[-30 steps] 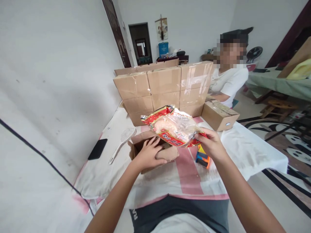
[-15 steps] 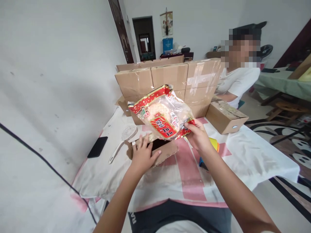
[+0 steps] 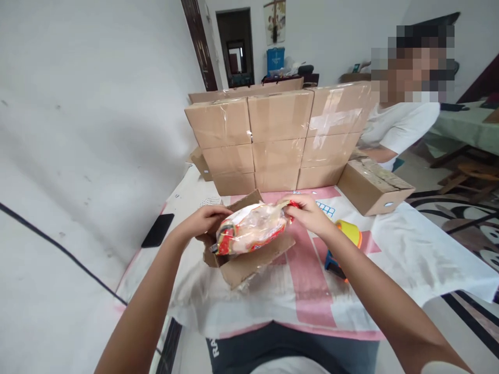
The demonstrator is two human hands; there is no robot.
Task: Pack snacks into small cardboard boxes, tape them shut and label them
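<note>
A clear plastic bag of rice crackers (image 3: 253,228) with red printed ends lies tilted over the opening of a small cardboard box (image 3: 249,265). My right hand (image 3: 307,212) pinches the bag's gathered right end. My left hand (image 3: 205,219) is closed at the box's left edge, close to the bag's left end; its fingertips are partly hidden. The box's flaps stand spread around the bag, with torn edges. Just right of the box, partly behind my right forearm, is a tape dispenser (image 3: 331,264) with a yellow roll (image 3: 349,232).
A wall of taped cartons (image 3: 276,140) stands across the table's back. Another carton (image 3: 374,184) is at the right. A black phone (image 3: 158,230) lies at the left edge, and a white strainer (image 3: 210,201) shows behind my left hand. A person (image 3: 405,124) sits beyond the cartons.
The rice cracker bag has come down from above the box to its opening and turned. The box's flaps are spread wider. My left hand has shifted to the box's left edge.
</note>
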